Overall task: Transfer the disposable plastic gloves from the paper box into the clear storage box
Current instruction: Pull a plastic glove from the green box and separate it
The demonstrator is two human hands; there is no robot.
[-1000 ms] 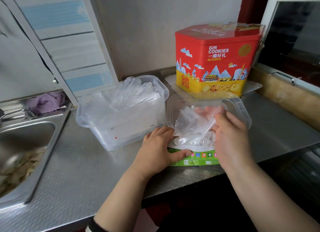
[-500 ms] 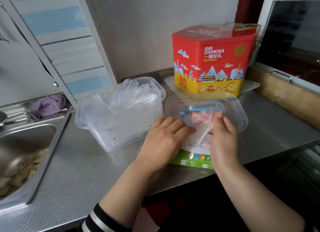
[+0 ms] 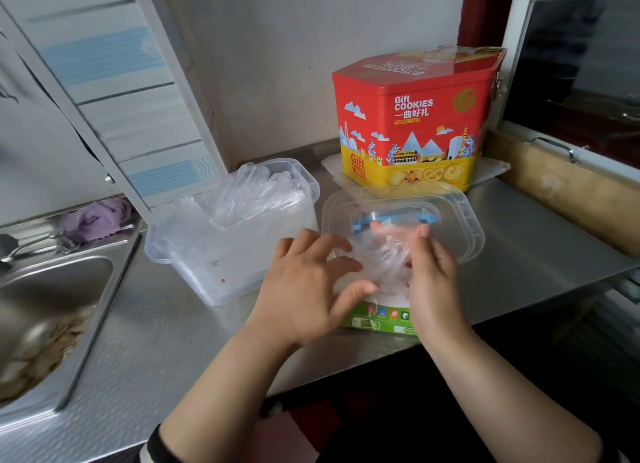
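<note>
A green-and-white paper box (image 3: 377, 320) lies near the counter's front edge. A crumpled wad of clear plastic gloves (image 3: 381, 262) rises out of its top. My left hand (image 3: 304, 289) is at the wad's left side with spread, fairly straight fingers, the thumb low against the plastic. My right hand (image 3: 433, 279) presses the wad's right side with its fingers pointing up. To the left stands the clear storage box (image 3: 221, 265), open, with a heap of gloves (image 3: 256, 192) piled above its rim.
The storage box's clear lid (image 3: 464, 220) with a blue handle lies just behind the paper box. Behind it stands a red and yellow cookie tin (image 3: 412, 123). A steel sink (image 3: 52, 307) and a purple cloth (image 3: 97, 217) are at the left.
My left hand has come off the paper box's front and moved up to the glove wad. My right hand has shifted slightly forward, and the wad is bunched between both hands.
</note>
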